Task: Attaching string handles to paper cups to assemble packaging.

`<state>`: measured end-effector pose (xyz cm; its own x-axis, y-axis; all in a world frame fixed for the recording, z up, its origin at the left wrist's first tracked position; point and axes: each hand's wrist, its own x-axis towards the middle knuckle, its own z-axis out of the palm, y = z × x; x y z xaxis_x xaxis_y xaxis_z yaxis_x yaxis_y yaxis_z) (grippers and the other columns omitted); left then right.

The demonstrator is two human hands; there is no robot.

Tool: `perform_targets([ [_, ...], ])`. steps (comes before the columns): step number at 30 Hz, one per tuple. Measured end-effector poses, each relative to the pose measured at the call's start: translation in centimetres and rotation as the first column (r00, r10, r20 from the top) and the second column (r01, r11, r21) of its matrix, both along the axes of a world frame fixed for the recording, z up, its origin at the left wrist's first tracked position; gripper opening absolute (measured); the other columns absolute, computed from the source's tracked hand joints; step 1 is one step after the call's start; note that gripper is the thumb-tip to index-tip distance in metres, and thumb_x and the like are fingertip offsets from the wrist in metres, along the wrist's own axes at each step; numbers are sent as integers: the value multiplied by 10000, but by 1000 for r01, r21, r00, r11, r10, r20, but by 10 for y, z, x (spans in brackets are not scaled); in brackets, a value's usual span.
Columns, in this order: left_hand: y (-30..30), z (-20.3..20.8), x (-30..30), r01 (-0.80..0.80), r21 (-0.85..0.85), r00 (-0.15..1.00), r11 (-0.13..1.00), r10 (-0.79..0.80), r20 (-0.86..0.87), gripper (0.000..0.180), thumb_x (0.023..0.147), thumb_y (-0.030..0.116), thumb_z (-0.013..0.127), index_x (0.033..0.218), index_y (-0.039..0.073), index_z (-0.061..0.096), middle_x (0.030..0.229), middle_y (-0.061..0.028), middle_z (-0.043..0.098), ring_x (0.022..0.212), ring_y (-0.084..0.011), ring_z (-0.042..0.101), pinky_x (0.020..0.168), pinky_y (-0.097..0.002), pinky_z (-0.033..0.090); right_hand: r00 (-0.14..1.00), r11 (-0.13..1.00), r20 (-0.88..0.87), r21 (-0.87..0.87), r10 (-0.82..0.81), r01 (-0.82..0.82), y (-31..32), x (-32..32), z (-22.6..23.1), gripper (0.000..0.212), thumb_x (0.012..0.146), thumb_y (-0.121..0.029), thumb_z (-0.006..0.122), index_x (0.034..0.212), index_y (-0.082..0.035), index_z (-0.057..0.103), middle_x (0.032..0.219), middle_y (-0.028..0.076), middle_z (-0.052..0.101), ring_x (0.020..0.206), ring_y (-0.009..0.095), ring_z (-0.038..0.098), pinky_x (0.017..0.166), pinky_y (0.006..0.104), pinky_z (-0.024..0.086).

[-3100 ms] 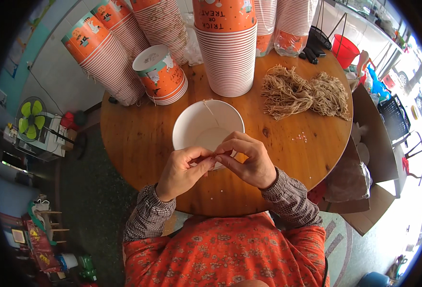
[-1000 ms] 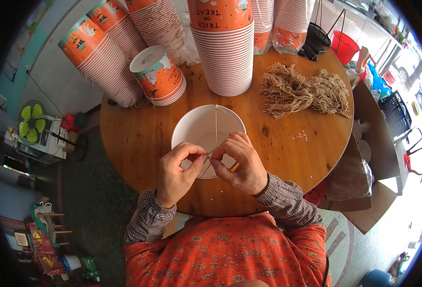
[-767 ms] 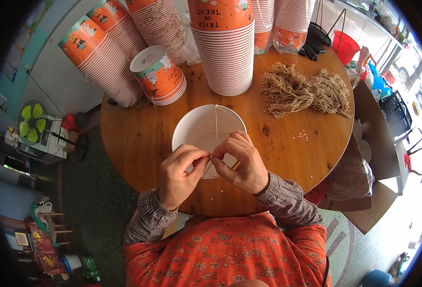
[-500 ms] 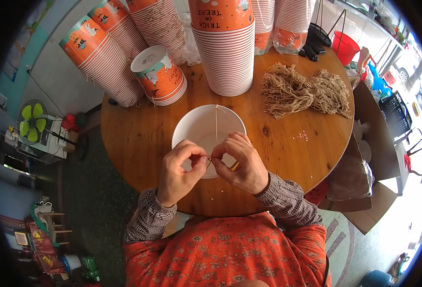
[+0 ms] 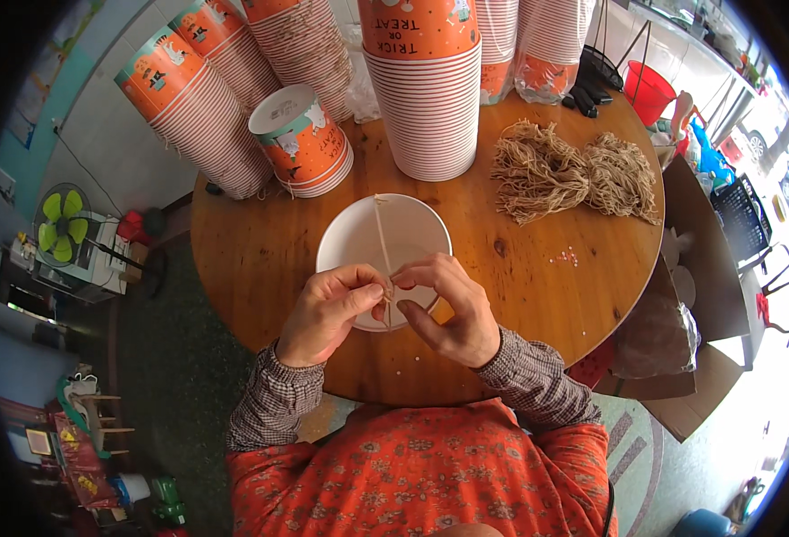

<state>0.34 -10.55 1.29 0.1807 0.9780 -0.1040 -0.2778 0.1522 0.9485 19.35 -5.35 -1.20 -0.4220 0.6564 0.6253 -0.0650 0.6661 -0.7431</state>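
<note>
A paper bucket [image 5: 345,234] with a white inside stands on the table in front of me, its mouth facing up. A thin tan cord [image 5: 383,234] runs across the mouth from the far rim toward the near rim. My left hand [image 5: 318,313] pinches the cord between thumb and forefinger, just above the near side of the bucket. Close beside it on the right, my right hand [image 5: 453,309] has thumb and forefinger apart, its fingertips near the cord. The cord's near end is partly hidden by the left fingers.
On the round wooden table [image 5: 260,268], a tall stack of buckets [image 5: 430,116] stands behind the bucket. An orange bucket [image 5: 309,148] and more stacks [image 5: 207,116] are at the back left. Bundled tan cords [image 5: 573,174] lie at right. A cardboard box [image 5: 690,313] sits beside the table.
The right thumb and forefinger have parted from their pinch, while the left hand keeps its pinch. The cord's far end and the bucket have shifted slightly left.
</note>
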Motion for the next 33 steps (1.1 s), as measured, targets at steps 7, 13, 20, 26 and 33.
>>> perform_targets([
  [7, 0, -6, -1, 34, 27, 998, 999, -32, -52, 151, 943, 118, 582, 985, -24, 615, 881, -23, 613, 807, -88, 574, 758, -237, 494, 999, 970, -8, 242, -33, 34, 8, 1, -8, 260, 719, 18, 739, 947, -51, 635, 893, 78, 641, 865, 247, 602, 854, 367, 464],
  [13, -6, 8, 11, -32, 96, 935, 995, 63, -349, 115, 924, 49, 592, 996, -41, 606, 919, -28, 622, 866, -80, 590, 778, -232, 521, 998, 997, -65, -73, 4, -9, 7, 1, -14, 156, 779, 7, 686, 910, -36, 615, 886, 75, 617, 838, 248, 588, 753, 333, 473],
  [20, -10, -1, 9, -21, 218, 895, 976, 116, -432, 96, 912, 44, 586, 956, -40, 600, 888, -27, 620, 808, -76, 583, 728, -229, 504, 999, 984, -45, -176, -10, 2, 7, 2, -6, 114, 797, 9, 668, 887, -21, 606, 878, 76, 627, 833, 237, 598, 750, 320, 473],
  [26, -12, 5, 13, 66, 221, 803, 973, 80, -591, 50, 883, 47, 591, 909, 4, 597, 803, -32, 618, 762, -84, 587, 685, -236, 500, 999, 984, -45, -175, -21, 12, 10, -1, -7, 118, 788, 13, 669, 877, -20, 600, 862, 78, 625, 834, 242, 601, 749, 322, 474],
  [33, -7, -3, 16, 274, 575, 634, 771, 305, -710, 42, 861, -2, 609, 898, -11, 592, 853, -90, 613, 738, -164, 603, 604, -272, 520, 999, 999, 18, 8, -39, 39, 19, -4, -5, 87, 833, 8, 634, 899, -28, 591, 911, 59, 651, 770, 157, 606, 621, 261, 465],
])
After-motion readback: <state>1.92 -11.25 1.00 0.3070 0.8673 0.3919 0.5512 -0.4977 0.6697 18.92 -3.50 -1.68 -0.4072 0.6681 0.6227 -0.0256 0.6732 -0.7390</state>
